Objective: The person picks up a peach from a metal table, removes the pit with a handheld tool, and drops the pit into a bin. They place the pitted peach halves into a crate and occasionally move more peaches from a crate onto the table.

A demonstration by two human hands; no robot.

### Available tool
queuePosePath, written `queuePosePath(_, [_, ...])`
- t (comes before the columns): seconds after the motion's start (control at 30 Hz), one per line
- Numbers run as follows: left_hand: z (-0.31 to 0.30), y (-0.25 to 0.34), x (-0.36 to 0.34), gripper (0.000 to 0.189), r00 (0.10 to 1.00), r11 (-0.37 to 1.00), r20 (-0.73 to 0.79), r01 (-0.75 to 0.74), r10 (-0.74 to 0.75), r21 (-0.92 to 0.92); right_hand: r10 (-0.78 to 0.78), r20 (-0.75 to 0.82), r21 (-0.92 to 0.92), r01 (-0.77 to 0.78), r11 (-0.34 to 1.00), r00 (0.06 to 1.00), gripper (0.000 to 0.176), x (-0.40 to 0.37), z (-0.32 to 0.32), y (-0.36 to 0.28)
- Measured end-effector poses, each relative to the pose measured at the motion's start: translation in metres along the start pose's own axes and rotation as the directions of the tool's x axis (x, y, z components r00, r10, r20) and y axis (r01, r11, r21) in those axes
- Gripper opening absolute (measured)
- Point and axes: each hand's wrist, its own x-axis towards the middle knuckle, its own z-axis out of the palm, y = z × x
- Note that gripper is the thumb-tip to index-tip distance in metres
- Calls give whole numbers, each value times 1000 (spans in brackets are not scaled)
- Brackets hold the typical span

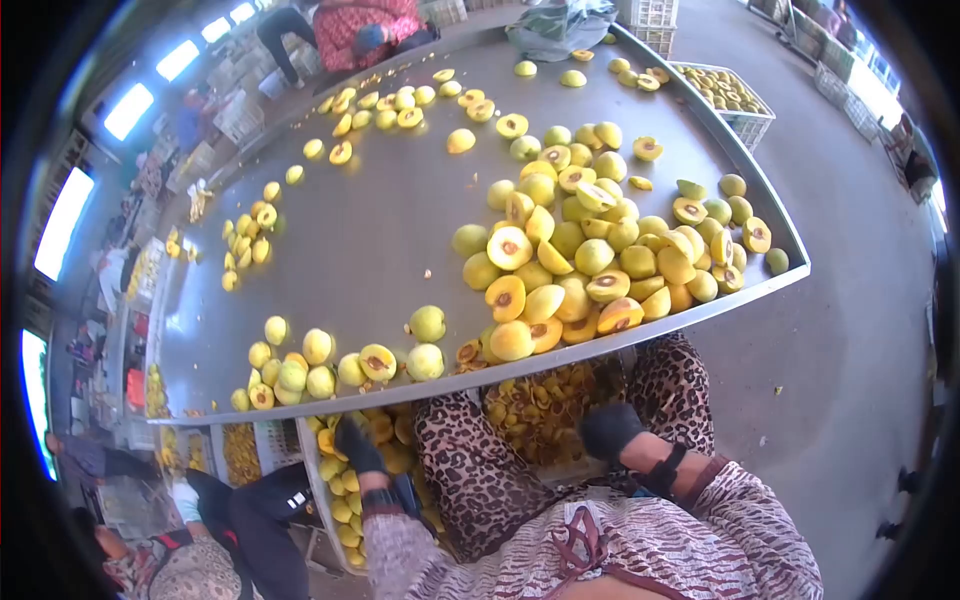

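My left hand [358, 447], in a dark glove, reaches below the table's near edge over a crate [318, 500] of yellow peach halves [343, 512]. Its fingers look stretched out and nothing shows in them. My right hand [610, 432], gloved too, is closed above a container of peach scraps [545, 410] between my knees. Whatever the right fingers hold is hidden. On the metal table [370, 240] in front of me lies a large heap of whole and cut peaches [595, 257], several with brown pits showing.
More peaches [292, 375] line the table's near left side, with scattered halves [400, 105] farther back. A plastic bag [562, 28] lies at the far edge. A full crate [745, 125] stands right of the table. Other people sit across from me [365, 35] and at my left [190, 560].
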Motion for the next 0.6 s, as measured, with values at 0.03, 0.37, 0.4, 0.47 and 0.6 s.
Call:
queuePosePath(0.03, [-14, 6, 5, 29, 980, 992, -189, 44, -67, -121, 131, 256, -174, -88, 981, 958, 21, -2, 7, 9])
queuePosePath(0.37, [290, 182, -63, 55, 241, 321, 748, -946, 619, 40, -116, -110, 92, 127, 988, 987, 12, -25, -42, -27])
queuePosePath(0.4, [317, 184, -79, 57, 242, 299, 840, -949, 486, 100, -119, -114, 81, 129, 988, 986, 12, -33, -48, -23])
queuePosePath(0.47, [357, 182, -105, 63, 307, 171, 925, -947, 225, 273, -56, -193, 82, 73, 994, 980, 10, -50, -60, -15])
queuePosePath(0.6, [378, 164, -104, 52, 293, 84, 929, -956, 226, 281, 67, -299, 118, -33, 992, 952, 14, -79, -72, -6])
